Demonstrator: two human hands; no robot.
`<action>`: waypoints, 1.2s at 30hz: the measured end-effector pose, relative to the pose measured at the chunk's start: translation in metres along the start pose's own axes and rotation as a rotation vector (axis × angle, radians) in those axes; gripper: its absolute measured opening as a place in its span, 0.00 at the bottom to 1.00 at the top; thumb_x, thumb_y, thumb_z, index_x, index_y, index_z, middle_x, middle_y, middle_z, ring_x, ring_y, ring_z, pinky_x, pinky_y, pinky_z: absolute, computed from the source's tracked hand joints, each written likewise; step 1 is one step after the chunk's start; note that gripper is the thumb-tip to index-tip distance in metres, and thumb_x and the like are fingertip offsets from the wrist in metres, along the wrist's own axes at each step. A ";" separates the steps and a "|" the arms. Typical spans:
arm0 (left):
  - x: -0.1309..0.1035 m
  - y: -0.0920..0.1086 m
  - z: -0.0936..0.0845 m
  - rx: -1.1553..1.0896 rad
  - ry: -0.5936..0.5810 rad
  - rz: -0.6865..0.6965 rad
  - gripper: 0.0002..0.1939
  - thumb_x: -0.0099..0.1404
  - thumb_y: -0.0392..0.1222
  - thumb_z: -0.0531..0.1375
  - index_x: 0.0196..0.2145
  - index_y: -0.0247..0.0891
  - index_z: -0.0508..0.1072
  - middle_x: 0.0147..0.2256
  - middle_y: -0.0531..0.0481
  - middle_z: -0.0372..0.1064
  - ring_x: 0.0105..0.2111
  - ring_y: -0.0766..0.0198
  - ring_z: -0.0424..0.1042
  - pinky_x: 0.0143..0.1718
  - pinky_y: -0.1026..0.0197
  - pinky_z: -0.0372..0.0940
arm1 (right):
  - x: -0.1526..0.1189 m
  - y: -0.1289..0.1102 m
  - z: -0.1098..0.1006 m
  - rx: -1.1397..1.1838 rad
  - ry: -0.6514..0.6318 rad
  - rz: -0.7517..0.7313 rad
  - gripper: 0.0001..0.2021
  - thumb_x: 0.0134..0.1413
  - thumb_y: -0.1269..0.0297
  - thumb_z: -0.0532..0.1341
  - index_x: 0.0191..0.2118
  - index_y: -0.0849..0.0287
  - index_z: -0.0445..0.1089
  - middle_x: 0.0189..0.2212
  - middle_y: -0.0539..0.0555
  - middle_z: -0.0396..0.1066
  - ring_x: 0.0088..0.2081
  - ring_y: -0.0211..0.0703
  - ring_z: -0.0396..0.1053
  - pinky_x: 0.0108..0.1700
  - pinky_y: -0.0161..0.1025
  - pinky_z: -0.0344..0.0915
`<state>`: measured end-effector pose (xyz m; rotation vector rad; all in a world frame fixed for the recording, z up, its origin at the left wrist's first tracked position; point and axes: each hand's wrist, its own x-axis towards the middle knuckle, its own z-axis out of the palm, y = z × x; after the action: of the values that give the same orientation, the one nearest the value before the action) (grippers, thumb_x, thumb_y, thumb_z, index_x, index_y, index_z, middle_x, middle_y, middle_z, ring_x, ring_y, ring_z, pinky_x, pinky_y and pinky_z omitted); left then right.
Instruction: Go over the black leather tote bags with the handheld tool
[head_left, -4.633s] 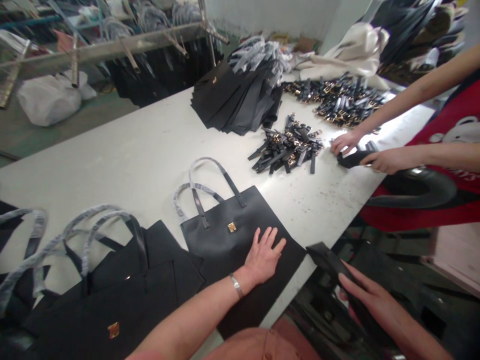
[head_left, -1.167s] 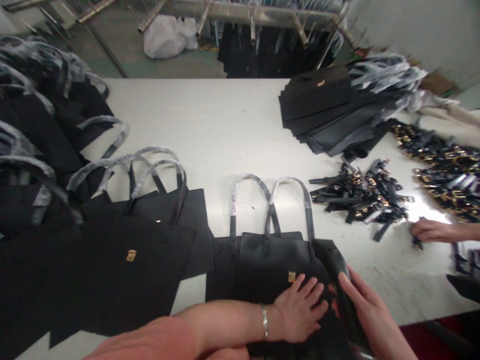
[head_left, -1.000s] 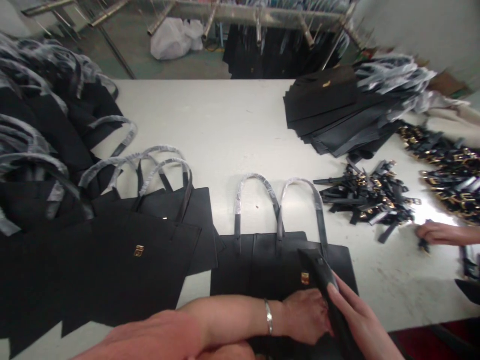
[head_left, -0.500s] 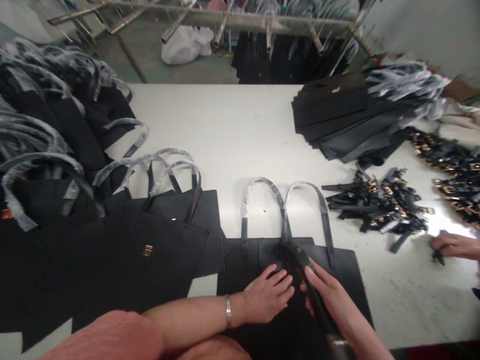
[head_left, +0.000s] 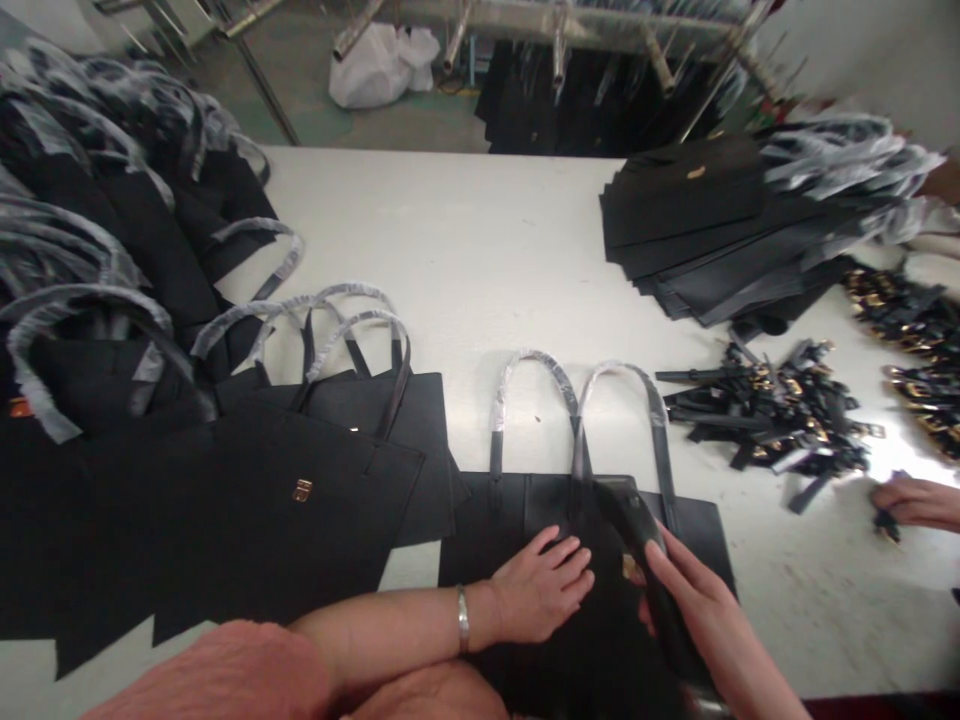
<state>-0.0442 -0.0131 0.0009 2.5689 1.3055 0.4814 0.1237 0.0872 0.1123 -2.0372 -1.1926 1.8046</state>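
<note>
My left hand (head_left: 541, 588) lies flat with its fingers spread on a black bag panel (head_left: 487, 540) near the bottom middle. My right hand (head_left: 697, 590) is wrapped round a long black handheld tool (head_left: 660, 590), whose front end is over the panel's upper part. Two looped handles with clear wrap, one of them the left loop (head_left: 529, 358), stand up from the panels beyond my hands. A small gold-coloured spot shows beside the tool; what it is I cannot make out.
Black panels with a gold emblem (head_left: 302, 490) and wrapped handles cover the left. Stacked panels (head_left: 690, 220) lie at the back right, above a heap of black straps (head_left: 780, 410). Another person's hand (head_left: 911, 500) is at the right edge. A metal rack (head_left: 510, 18) stands behind the table.
My right hand and the tool have moved to the right across the panel. My left hand stays flat on it. The whole view has shifted slightly.
</note>
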 end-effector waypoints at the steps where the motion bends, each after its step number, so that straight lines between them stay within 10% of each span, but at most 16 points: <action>1: 0.000 0.000 -0.001 0.000 -0.002 0.003 0.21 0.71 0.44 0.50 0.58 0.33 0.65 0.61 0.40 0.58 0.61 0.50 0.56 0.63 0.42 0.45 | -0.006 0.005 -0.003 -0.006 -0.016 0.035 0.46 0.43 0.41 0.64 0.65 0.58 0.54 0.21 0.46 0.69 0.18 0.41 0.65 0.19 0.36 0.61; 10: 0.005 0.002 -0.003 0.037 -0.040 0.008 0.21 0.71 0.41 0.48 0.58 0.31 0.64 0.60 0.39 0.58 0.61 0.50 0.55 0.64 0.43 0.44 | 0.015 -0.003 0.026 0.026 -0.054 -0.037 0.40 0.46 0.43 0.63 0.63 0.58 0.59 0.20 0.46 0.69 0.17 0.39 0.64 0.19 0.35 0.61; 17: 0.025 0.012 0.000 0.023 -0.051 -0.010 0.22 0.69 0.42 0.52 0.57 0.29 0.64 0.59 0.37 0.59 0.60 0.48 0.56 0.61 0.45 0.49 | -0.007 0.006 -0.008 0.088 0.125 0.042 0.44 0.41 0.42 0.66 0.64 0.56 0.57 0.22 0.47 0.72 0.18 0.41 0.67 0.19 0.35 0.61; 23: 0.063 -0.042 -0.008 -0.046 -0.037 -0.092 0.09 0.71 0.35 0.50 0.41 0.34 0.69 0.39 0.46 0.67 0.39 0.61 0.66 0.37 0.61 0.65 | -0.031 0.041 -0.013 0.109 0.064 0.125 0.48 0.44 0.41 0.66 0.67 0.55 0.50 0.24 0.47 0.72 0.20 0.41 0.67 0.21 0.36 0.63; 29: 0.101 -0.102 -0.016 0.008 -0.112 0.252 0.10 0.70 0.32 0.51 0.34 0.34 0.70 0.35 0.46 0.67 0.35 0.61 0.64 0.32 0.60 0.62 | -0.028 0.049 -0.001 0.112 0.000 0.105 0.46 0.47 0.41 0.63 0.67 0.56 0.49 0.24 0.46 0.70 0.19 0.40 0.66 0.20 0.36 0.63; 36: 0.123 -0.114 -0.014 0.039 -0.140 0.692 0.12 0.67 0.32 0.53 0.26 0.35 0.70 0.32 0.44 0.66 0.30 0.63 0.64 0.24 0.59 0.54 | -0.013 0.052 0.007 0.098 -0.001 -0.006 0.41 0.53 0.42 0.58 0.67 0.58 0.50 0.23 0.45 0.67 0.17 0.36 0.65 0.18 0.33 0.61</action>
<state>-0.0662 0.1535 -0.0019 2.9758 0.3510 0.3698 0.1415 0.0412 0.0894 -1.9771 -1.0871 1.8232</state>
